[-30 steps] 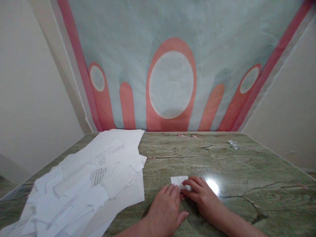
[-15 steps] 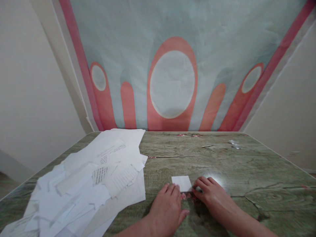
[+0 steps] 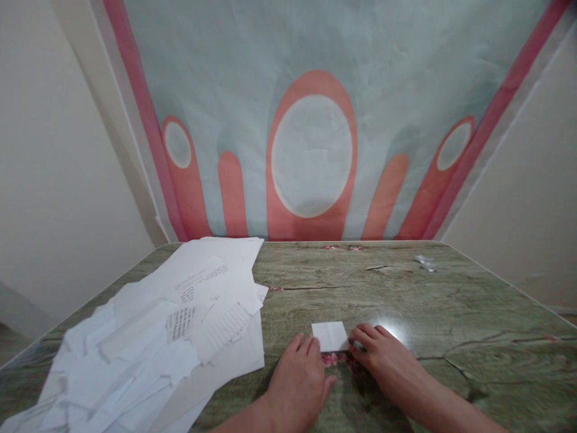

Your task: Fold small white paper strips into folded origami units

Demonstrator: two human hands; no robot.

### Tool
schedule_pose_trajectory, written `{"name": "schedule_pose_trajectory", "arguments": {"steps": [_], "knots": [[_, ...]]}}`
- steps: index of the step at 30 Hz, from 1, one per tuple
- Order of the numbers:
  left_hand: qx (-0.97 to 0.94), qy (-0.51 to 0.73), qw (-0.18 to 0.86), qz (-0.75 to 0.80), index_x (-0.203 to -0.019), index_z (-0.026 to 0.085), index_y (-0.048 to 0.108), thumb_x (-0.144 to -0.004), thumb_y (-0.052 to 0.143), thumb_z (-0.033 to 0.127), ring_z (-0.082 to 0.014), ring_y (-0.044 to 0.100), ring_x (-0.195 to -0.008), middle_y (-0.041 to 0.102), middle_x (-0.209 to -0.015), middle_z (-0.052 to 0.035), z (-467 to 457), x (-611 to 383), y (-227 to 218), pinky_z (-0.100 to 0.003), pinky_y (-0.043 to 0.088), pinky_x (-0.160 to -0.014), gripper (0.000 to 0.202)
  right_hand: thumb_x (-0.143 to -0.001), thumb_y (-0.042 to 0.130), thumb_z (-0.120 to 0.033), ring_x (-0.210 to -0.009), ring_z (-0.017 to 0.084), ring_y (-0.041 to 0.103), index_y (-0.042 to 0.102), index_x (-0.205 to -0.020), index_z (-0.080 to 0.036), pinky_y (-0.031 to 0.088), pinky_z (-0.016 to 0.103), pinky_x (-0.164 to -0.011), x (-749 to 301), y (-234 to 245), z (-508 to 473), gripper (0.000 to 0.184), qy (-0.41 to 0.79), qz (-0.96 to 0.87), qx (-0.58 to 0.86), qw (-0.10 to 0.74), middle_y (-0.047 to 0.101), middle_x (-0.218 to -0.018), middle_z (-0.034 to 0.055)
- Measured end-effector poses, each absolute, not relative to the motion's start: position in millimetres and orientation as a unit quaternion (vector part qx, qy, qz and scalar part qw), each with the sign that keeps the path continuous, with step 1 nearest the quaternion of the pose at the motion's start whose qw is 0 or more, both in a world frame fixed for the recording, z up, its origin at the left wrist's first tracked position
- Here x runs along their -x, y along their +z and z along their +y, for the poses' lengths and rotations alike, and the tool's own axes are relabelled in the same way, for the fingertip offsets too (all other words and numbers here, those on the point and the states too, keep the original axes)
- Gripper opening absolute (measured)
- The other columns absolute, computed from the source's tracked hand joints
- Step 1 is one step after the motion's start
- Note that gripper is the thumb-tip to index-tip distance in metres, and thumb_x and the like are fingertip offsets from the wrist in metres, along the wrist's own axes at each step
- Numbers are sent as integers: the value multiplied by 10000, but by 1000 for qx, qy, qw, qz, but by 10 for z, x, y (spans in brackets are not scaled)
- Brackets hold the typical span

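A small white folded piece of paper [image 3: 330, 336] lies on the wood-patterned table, with a faint crease across it. My left hand [image 3: 299, 382] rests palm down at its lower left corner, fingers stretched out and thumb apart, fingertips right by the paper's edge. At the right edge, the curled fingers and thumb of my right hand [image 3: 383, 355] close on the paper's lower right corner. The exact grip of those fingertips is partly hidden.
A large heap of loose white sheets and scraps [image 3: 148, 337], some printed, covers the table's left side. Small crumpled clear bits [image 3: 424, 263] lie at the back right. Behind the table [image 3: 451, 319] hangs a blue-grey and coral backdrop [image 3: 311, 228].
My left hand has slid slightly left, its fingertips now off the paper's corner they were covering. My right hand stays at the paper's right edge. The whole view has shifted slightly.
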State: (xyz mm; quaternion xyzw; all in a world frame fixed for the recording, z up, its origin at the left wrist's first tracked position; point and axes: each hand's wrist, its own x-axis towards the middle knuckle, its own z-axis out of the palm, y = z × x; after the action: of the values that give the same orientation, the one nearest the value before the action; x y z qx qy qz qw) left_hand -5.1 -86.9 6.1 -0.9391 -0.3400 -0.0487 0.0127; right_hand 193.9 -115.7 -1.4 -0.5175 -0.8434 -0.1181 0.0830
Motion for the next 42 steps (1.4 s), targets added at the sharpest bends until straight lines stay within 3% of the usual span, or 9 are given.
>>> {"name": "schedule_pose_trajectory", "arguments": {"steps": [7,13,21,31,38,42], "knots": [[946,-61,57,-313,-1067,43,623,-837,577,314,-261,552,-1056,608,-1125,-174,-853,48,24,-384,375,-977,358,-785,609,-100,-886,206,564,670,-843,-192,429,324,-734,-1975,-91,-1120,125,-64,-847,515,115,648,-964,44],[946,-100,41,-305,-951,96,645,-825,593,244,-212,589,-943,645,-960,-97,-811,51,35,-367,393,-971,201,-838,542,-109,-1003,221,568,621,-1015,-178,445,362,-858,-1968,-87,-1057,205,-76,-867,469,153,631,-1114,69],[952,-126,21,-279,-827,113,643,-876,524,235,-174,601,-833,646,-811,-63,-712,80,71,-339,421,-926,178,-827,579,-110,-882,217,625,617,-1009,-159,472,339,-752,-1938,-101,-1048,193,-96,-880,447,130,666,-1044,82],[960,-112,-9,-258,-1041,158,558,-869,524,280,-189,559,-959,609,-985,-57,-754,82,73,-381,374,-977,214,-887,511,-183,-728,184,556,614,-971,-177,388,334,-710,-1904,-98,-1077,133,-108,-884,434,139,633,-786,34],[955,-117,-14,-271,-1156,156,534,-882,505,341,-217,496,-1133,561,-1210,-90,-737,102,10,-371,336,-1025,332,-896,463,-165,-733,165,524,623,-883,-200,361,318,-703,-1837,-127,-1134,165,-37,-885,430,177,613,-792,31],[953,-114,-25,-280,-1179,162,531,-891,486,363,-221,485,-1159,539,-1254,-95,-744,105,-17,-366,346,-1022,354,-881,464,-151,-801,168,532,624,-964,-222,381,301,-711,-1894,-87,-1130,193,31,-866,459,198,611,-870,41]]}}
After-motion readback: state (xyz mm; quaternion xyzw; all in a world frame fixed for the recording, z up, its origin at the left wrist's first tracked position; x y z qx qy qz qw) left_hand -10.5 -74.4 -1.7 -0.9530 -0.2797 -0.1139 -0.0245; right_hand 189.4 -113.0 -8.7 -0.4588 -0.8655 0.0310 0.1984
